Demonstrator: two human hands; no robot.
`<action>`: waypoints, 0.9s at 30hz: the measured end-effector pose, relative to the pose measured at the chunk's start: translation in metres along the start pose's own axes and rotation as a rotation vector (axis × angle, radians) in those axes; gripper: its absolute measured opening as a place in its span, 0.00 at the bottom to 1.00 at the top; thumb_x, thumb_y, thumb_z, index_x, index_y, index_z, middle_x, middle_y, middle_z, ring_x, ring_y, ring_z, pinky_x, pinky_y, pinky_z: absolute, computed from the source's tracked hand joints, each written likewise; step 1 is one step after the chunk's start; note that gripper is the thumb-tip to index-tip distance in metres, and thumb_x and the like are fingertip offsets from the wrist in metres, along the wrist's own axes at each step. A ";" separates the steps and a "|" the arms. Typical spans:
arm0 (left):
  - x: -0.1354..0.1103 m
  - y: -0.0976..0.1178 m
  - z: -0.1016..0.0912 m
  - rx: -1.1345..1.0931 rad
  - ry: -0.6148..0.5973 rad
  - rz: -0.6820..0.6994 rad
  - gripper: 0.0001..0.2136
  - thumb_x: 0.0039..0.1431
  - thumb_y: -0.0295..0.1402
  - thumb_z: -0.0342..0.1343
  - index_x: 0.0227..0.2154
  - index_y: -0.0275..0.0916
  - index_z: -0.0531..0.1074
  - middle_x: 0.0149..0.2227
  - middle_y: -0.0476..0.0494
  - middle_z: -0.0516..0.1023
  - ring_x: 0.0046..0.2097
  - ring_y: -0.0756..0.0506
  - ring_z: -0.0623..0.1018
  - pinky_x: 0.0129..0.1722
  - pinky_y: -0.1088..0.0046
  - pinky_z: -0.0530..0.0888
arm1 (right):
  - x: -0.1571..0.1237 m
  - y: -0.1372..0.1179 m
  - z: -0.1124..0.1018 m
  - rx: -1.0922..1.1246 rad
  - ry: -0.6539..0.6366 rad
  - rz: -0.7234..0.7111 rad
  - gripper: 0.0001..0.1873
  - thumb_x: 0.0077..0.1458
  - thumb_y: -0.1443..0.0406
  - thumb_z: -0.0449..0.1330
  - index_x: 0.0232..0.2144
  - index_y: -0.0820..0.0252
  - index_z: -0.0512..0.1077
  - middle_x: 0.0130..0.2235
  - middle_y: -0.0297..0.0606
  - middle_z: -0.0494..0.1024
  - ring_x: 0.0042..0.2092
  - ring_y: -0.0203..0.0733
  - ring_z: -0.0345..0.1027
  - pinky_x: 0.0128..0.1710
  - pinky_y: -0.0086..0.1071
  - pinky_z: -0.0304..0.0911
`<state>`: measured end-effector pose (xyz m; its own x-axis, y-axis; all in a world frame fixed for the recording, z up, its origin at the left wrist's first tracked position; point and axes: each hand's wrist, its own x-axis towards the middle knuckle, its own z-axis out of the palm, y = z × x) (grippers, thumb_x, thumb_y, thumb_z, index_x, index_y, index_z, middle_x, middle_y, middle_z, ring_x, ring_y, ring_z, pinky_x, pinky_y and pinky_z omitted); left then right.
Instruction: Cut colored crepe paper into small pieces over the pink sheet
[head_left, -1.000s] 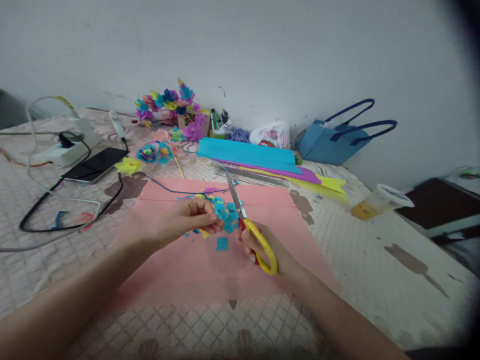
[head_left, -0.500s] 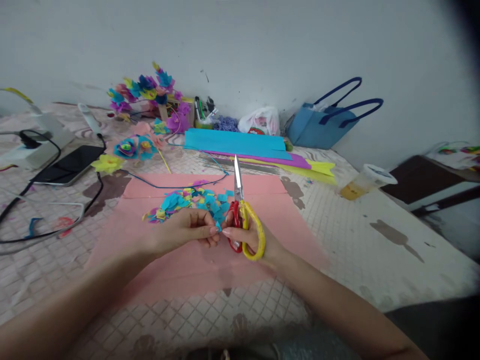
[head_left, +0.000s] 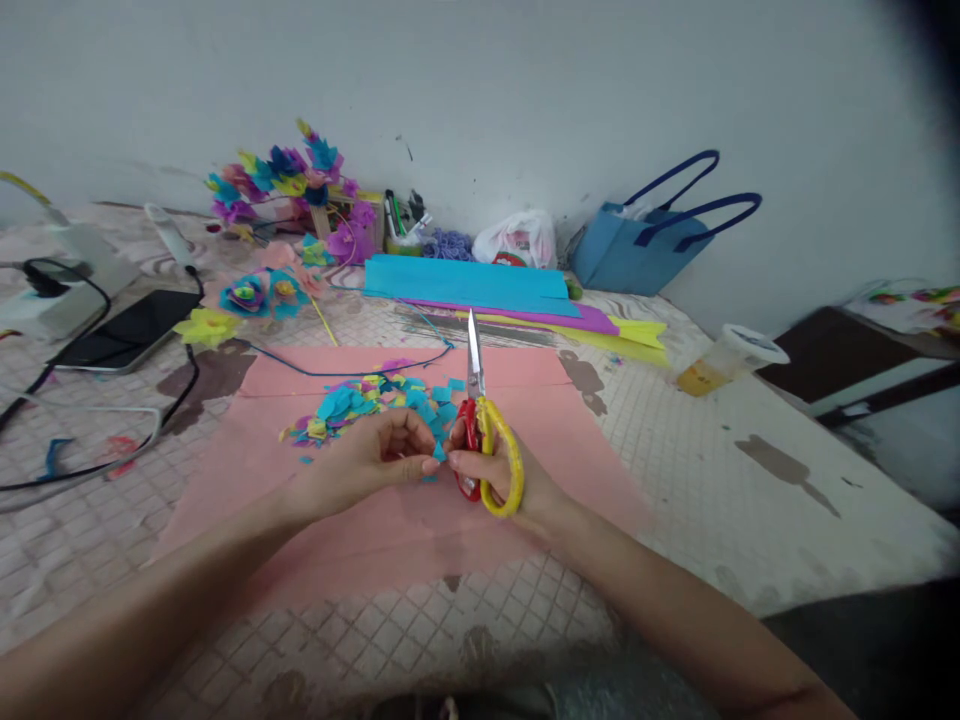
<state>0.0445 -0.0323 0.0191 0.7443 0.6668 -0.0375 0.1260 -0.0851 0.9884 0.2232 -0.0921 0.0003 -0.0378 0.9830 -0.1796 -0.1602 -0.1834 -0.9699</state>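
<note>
A pair of scissors (head_left: 474, 365) with one red and one yellow handle is in my right hand (head_left: 499, 475), its closed blades pointing up and away from me. A small blue paper piece (head_left: 439, 453) is at the tips of my right thumb and finger. Close beside it is my left hand (head_left: 390, 450), fingers curled and thumb a little apart from them; it seems to hold nothing. Beyond my hands a pile of small blue, yellow and purple paper pieces (head_left: 349, 402) lies on a pink paper sheet (head_left: 360, 550).
Blue folded paper (head_left: 465, 284) lies behind the sheet, over purple and yellow strips. Paper flowers (head_left: 285, 180), a phone (head_left: 129, 330) and cables are at left. A blue bag (head_left: 641, 250) and a plastic cup (head_left: 731, 360) stand at right. Dark cord (head_left: 352, 373) crosses the sheet's far edge.
My left thumb and fingers have parted from their pinch on the blue paper piece. The right hand keeps the scissors in nearly the same place. The view has shifted slightly.
</note>
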 end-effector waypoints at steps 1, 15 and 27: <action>-0.001 -0.001 0.002 0.089 0.068 0.046 0.10 0.52 0.36 0.62 0.31 0.39 0.67 0.31 0.47 0.75 0.32 0.47 0.75 0.33 0.69 0.72 | -0.001 -0.001 0.000 -0.013 0.015 -0.007 0.14 0.39 0.64 0.64 0.30 0.57 0.64 0.27 0.28 0.69 0.21 0.29 0.59 0.18 0.25 0.56; -0.006 -0.008 0.011 0.317 0.185 0.273 0.04 0.58 0.26 0.54 0.35 0.40 0.69 0.34 0.48 0.73 0.36 0.48 0.74 0.36 0.70 0.71 | -0.014 -0.021 0.008 -0.228 0.062 -0.063 0.12 0.43 0.66 0.62 0.30 0.59 0.63 0.28 0.29 0.68 0.25 0.31 0.60 0.18 0.24 0.58; -0.001 -0.001 0.009 -0.380 0.180 -0.144 0.08 0.52 0.34 0.63 0.30 0.37 0.71 0.27 0.51 0.73 0.29 0.51 0.74 0.31 0.74 0.72 | -0.007 -0.009 0.002 -0.072 0.019 -0.035 0.13 0.44 0.62 0.64 0.30 0.57 0.64 0.22 0.25 0.66 0.19 0.29 0.57 0.18 0.25 0.56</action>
<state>0.0495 -0.0396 0.0165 0.6065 0.7732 -0.1852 -0.0551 0.2733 0.9603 0.2229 -0.0972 0.0105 -0.0151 0.9889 -0.1479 -0.0902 -0.1487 -0.9848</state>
